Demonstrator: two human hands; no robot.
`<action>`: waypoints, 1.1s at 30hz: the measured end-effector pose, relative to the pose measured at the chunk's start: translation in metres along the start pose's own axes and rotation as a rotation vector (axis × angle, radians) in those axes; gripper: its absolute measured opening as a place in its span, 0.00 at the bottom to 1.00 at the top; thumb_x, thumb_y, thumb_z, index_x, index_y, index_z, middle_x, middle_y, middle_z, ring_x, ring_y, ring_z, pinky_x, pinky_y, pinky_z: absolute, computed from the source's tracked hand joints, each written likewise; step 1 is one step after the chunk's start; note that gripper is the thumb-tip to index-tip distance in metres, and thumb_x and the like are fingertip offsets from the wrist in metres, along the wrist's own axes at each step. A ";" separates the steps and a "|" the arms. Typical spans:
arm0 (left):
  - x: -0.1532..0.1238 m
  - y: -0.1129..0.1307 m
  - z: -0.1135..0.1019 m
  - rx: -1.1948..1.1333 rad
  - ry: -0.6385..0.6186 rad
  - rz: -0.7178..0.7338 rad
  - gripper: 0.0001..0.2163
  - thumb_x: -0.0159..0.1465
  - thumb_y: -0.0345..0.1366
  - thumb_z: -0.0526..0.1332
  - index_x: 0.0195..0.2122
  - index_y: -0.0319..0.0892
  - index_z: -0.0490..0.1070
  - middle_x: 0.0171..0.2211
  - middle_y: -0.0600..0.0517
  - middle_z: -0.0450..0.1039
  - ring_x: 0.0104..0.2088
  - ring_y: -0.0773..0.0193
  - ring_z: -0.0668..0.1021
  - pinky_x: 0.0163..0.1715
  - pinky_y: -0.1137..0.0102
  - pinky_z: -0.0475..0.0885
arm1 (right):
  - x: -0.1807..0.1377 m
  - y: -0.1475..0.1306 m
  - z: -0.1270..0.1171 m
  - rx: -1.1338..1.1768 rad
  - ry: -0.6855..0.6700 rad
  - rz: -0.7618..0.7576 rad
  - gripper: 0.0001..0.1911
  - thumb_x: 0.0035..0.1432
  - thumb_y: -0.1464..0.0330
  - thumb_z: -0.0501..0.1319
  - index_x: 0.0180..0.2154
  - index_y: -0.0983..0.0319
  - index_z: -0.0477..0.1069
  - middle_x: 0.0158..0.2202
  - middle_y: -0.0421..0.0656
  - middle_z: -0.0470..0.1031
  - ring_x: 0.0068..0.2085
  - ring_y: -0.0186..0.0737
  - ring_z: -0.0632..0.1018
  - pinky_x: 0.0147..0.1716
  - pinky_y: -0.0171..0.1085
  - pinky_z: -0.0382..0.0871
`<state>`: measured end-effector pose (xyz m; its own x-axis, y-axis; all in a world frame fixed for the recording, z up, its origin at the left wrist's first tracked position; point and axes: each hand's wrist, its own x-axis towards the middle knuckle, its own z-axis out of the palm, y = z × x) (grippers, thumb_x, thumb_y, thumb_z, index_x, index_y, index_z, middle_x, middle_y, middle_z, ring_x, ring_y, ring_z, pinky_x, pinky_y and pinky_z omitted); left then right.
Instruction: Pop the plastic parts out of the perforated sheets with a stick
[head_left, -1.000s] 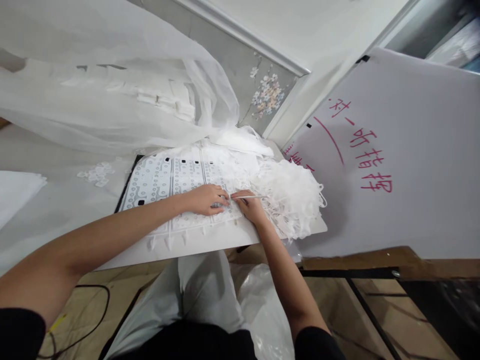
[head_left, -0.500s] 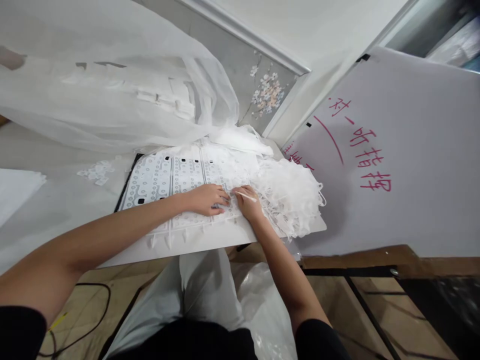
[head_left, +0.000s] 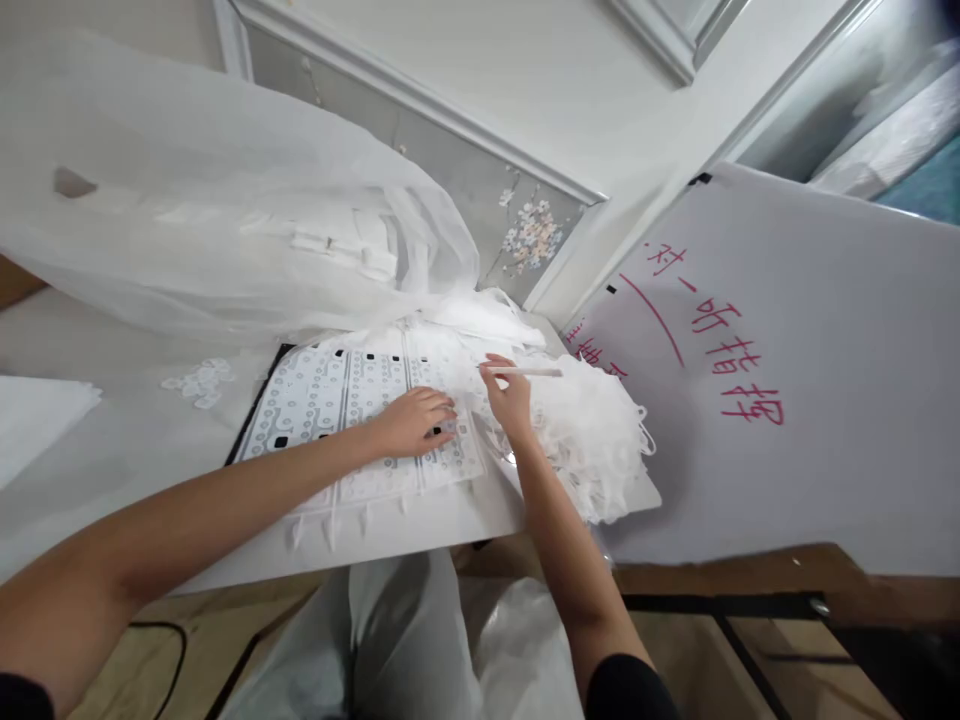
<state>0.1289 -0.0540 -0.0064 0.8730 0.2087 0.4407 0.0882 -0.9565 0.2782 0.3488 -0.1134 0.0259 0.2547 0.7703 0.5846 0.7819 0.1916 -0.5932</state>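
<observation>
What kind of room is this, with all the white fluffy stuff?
Probably a sewing or lace workroom, maybe for bridal wear. Sheer white tulle is draped behind, the left hand presses a lace sheet while the right hand holds a thin white tool, and a pile of lace trimmings lies beside it.

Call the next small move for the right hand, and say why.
Probably lower the right hand so that the thin white stick meets the patterned sheet just beside the left hand. The fingers pinch the stick level above the pile of white scraps, clear of the sheet. The left hand lies flat on the sheet, pressing it down.
</observation>
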 end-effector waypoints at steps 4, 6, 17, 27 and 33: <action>0.000 -0.008 0.005 0.097 -0.041 -0.201 0.28 0.64 0.57 0.53 0.60 0.46 0.65 0.61 0.43 0.64 0.63 0.45 0.62 0.60 0.51 0.58 | 0.011 0.017 0.025 0.150 -0.353 0.050 0.14 0.59 0.58 0.60 0.35 0.61 0.77 0.36 0.43 0.80 0.38 0.41 0.79 0.40 0.38 0.72; -0.001 -0.010 0.007 0.104 -0.093 -0.228 0.30 0.65 0.59 0.50 0.62 0.49 0.62 0.64 0.45 0.61 0.65 0.45 0.58 0.62 0.49 0.53 | 0.011 0.029 0.028 0.171 -0.433 0.098 0.16 0.59 0.57 0.59 0.34 0.62 0.77 0.31 0.41 0.79 0.33 0.39 0.78 0.35 0.36 0.71; -0.002 -0.014 0.010 0.087 -0.159 -0.247 0.31 0.64 0.60 0.50 0.66 0.55 0.55 0.67 0.50 0.55 0.67 0.46 0.54 0.64 0.49 0.47 | 0.013 0.036 0.024 0.158 -0.551 0.036 0.13 0.62 0.60 0.59 0.40 0.59 0.78 0.40 0.45 0.78 0.40 0.42 0.78 0.41 0.38 0.71; 0.000 -0.011 0.006 0.045 -0.200 -0.269 0.32 0.64 0.62 0.49 0.66 0.54 0.55 0.68 0.50 0.52 0.68 0.44 0.52 0.64 0.49 0.46 | 0.012 0.036 0.025 0.065 -0.544 -0.027 0.12 0.63 0.61 0.59 0.39 0.59 0.78 0.37 0.44 0.77 0.37 0.40 0.76 0.38 0.38 0.70; 0.000 -0.011 0.006 0.054 -0.193 -0.264 0.32 0.64 0.62 0.49 0.66 0.55 0.55 0.68 0.51 0.51 0.68 0.45 0.52 0.64 0.50 0.45 | 0.011 0.024 0.024 -0.074 -0.552 -0.259 0.11 0.65 0.63 0.57 0.38 0.60 0.77 0.38 0.46 0.77 0.44 0.46 0.74 0.49 0.46 0.67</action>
<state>0.1305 -0.0445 -0.0149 0.8912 0.4128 0.1880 0.3439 -0.8851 0.3135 0.3566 -0.0855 0.0043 -0.2654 0.9095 0.3200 0.8215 0.3870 -0.4188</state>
